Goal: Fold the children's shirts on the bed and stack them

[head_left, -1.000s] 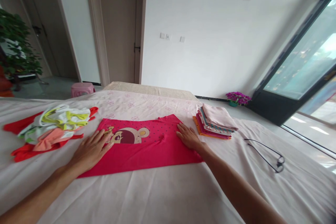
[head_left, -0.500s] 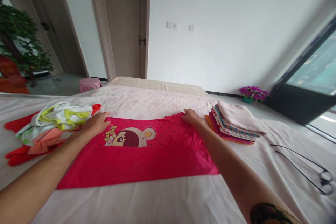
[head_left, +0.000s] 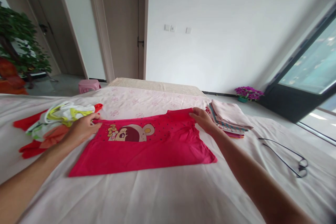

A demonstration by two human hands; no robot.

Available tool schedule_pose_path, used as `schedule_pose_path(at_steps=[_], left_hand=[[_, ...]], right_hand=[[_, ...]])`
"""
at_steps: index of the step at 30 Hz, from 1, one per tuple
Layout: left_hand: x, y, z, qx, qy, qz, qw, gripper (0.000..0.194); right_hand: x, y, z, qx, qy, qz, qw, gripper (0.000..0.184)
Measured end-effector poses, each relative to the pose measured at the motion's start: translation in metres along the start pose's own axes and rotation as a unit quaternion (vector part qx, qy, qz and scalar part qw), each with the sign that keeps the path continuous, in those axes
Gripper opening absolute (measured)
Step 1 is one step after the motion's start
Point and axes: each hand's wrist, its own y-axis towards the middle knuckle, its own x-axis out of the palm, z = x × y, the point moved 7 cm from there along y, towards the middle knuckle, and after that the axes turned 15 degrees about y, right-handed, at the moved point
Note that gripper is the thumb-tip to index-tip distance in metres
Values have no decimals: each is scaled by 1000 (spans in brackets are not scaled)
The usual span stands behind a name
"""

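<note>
A bright pink T-shirt (head_left: 147, 155) with a cartoon print lies partly folded on the pale bed sheet (head_left: 147, 199), its lower part turned up over some of the print. My left hand (head_left: 85, 126) pinches the shirt's far left corner between thumb and fingers. At the far right, my right hand (head_left: 202, 117) grips the small sleeve end and holds that edge slightly raised. Creases run across the shirt's right half. Close to my left hand sits a crumpled heap of clothes (head_left: 63, 112) in white, yellow-green and red.
To the right of my right hand stands a stack of folded clothes (head_left: 231, 115). Dark-framed glasses (head_left: 301, 168) lie farther right on the sheet. Beyond the bed are a pink stool (head_left: 89, 85), purple flowers (head_left: 249, 92) in a green pot and a leafy plant (head_left: 23, 38).
My right hand has drawn the shirt's far right end outward and slightly up, so the sleeve edge is straighter. The left hand still holds its corner. The camera view has shifted a little.
</note>
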Motion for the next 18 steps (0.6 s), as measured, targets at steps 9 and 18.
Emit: schedule_pose_path(at_steps=[9, 18], left_hand=[[25, -70, -17, 80, -52, 16, 995, 23], [22, -74, -26, 70, -37, 34, 996, 22]], right_hand=[[-3, -104, 31, 76, 222, 11, 972, 33], [-18, -124, 36, 94, 239, 55, 965, 27]])
